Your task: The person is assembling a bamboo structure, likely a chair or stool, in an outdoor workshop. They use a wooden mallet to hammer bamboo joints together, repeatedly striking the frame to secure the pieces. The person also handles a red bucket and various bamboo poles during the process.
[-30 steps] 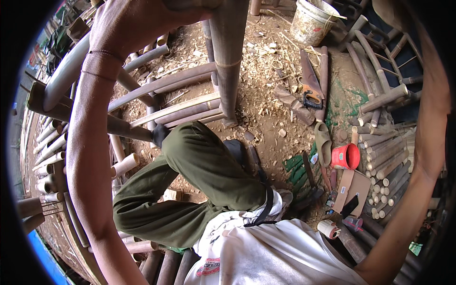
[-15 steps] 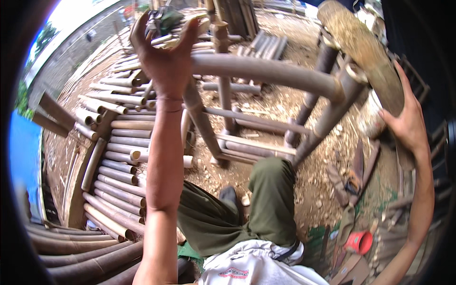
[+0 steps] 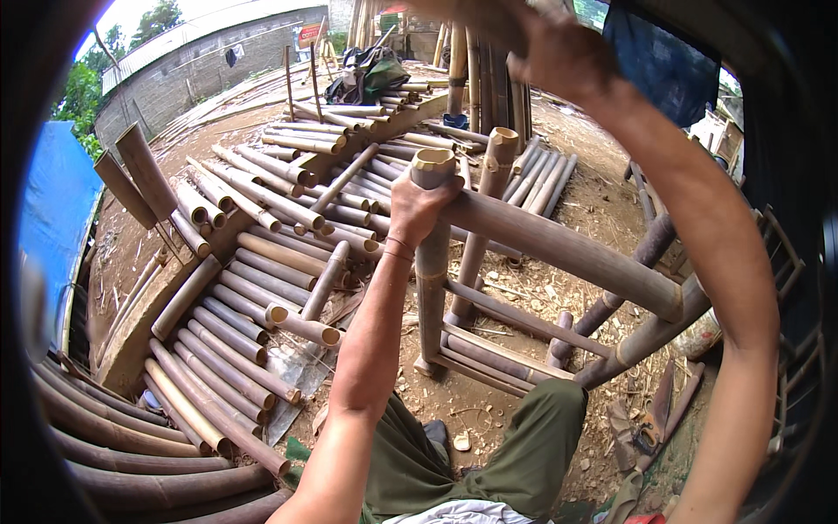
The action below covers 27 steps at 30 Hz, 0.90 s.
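Note:
My left hand [image 3: 416,205] is wrapped round the upper end of an upright bamboo post [image 3: 431,271], just beside a thick bamboo rail [image 3: 567,247]. Post and rail belong to a standing bamboo frame with lower crossbars [image 3: 528,319]. High at the top edge, my raised right hand [image 3: 572,57] is closed on a thick wooden mallet [image 3: 476,19], blurred and partly cut off by the picture. The mallet is apart from the frame, above and beyond the post.
Cut bamboo lengths [image 3: 236,336] lie in rows at left, with long poles [image 3: 166,489] nearer me. A handsaw [image 3: 650,428] rests on the chip-strewn ground at right. More short bamboo pieces [image 3: 546,183] lie behind the frame.
My left hand, raised and spread half a second ago, has come down and closed on the bamboo post. My right hand has swung the mallet up and leftward. The view has shifted.

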Available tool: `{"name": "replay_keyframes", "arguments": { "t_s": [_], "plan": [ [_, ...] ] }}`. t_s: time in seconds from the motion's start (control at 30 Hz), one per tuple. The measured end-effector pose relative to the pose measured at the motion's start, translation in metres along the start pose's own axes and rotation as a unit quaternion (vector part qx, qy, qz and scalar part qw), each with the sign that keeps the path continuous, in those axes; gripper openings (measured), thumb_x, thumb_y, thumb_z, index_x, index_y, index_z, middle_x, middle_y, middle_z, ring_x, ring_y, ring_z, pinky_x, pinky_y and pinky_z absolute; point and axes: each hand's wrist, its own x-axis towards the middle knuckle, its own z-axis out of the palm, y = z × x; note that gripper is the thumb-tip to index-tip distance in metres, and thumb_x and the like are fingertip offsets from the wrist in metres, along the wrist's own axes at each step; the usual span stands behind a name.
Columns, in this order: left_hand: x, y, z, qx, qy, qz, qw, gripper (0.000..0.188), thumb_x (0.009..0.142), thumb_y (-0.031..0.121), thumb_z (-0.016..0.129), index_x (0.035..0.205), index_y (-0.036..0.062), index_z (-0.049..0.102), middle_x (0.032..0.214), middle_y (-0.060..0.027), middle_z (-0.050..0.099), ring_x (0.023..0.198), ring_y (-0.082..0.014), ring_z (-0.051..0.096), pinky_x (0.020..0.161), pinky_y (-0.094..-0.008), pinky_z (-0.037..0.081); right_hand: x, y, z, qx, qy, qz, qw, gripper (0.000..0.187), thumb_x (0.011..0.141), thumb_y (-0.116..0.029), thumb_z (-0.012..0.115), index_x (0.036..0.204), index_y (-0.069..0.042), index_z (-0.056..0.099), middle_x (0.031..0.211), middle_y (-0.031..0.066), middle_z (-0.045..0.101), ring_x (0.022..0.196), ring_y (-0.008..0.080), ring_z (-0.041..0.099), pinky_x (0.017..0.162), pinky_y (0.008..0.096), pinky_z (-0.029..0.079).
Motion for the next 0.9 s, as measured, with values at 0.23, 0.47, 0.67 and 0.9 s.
{"name": "replay_keyframes", "arguments": {
  "t_s": [0.23, 0.47, 0.67, 0.9],
  "plan": [
    [-0.003, 0.005, -0.016, 0.056, 0.001, 0.010, 0.998, 0.037, 0.075, 0.022, 0.080, 0.104, 0.0023, 0.068, 0.092, -0.0032, 0.071, 0.082, -0.0101, 0.064, 0.077, -0.0284, 0.053, 0.016, -0.017, 0.034, -0.114, 0.065, -0.321, 0.938, 0.077, 0.075, -0.014, 0.077, 0.143, -0.026, 0.043, 0.098, 0.0122, 0.066, 0.089, 0.0303, 0.070, 0.075, 0.0408, 0.060],
    [0.009, -0.028, -0.024, -0.018, -0.018, 0.045, 0.999, 0.035, 0.074, 0.025, 0.082, 0.096, 0.0000, 0.072, 0.086, -0.0051, 0.072, 0.078, -0.0089, 0.065, 0.074, -0.0276, 0.054, -0.019, -0.048, 0.052, -0.092, -0.028, -0.241, 0.966, 0.086, 0.078, -0.018, 0.073, 0.151, -0.010, 0.029, 0.114, 0.0264, 0.059, 0.091, 0.0336, 0.068, 0.071, 0.0407, 0.061],
    [0.006, -0.049, -0.020, -0.006, -0.008, 0.065, 0.998, 0.037, 0.073, 0.028, 0.084, 0.096, 0.0018, 0.072, 0.087, -0.0048, 0.073, 0.077, -0.0100, 0.068, 0.072, -0.0270, 0.055, -0.034, -0.061, 0.053, -0.124, -0.093, -0.277, 0.948, 0.081, 0.078, -0.021, 0.075, 0.146, -0.007, 0.035, 0.109, 0.0232, 0.060, 0.085, 0.0321, 0.068, 0.070, 0.0392, 0.060],
    [0.006, -0.042, -0.022, -0.007, -0.003, 0.037, 0.999, 0.041, 0.071, 0.028, 0.084, 0.100, 0.0005, 0.074, 0.092, -0.0072, 0.074, 0.081, -0.0121, 0.069, 0.076, -0.0275, 0.055, -0.052, -0.051, 0.026, -0.135, -0.075, -0.324, 0.933, 0.079, 0.078, -0.027, 0.077, 0.143, -0.004, 0.039, 0.102, 0.0194, 0.062, 0.077, 0.0300, 0.067, 0.068, 0.0380, 0.059]
  ]
}}
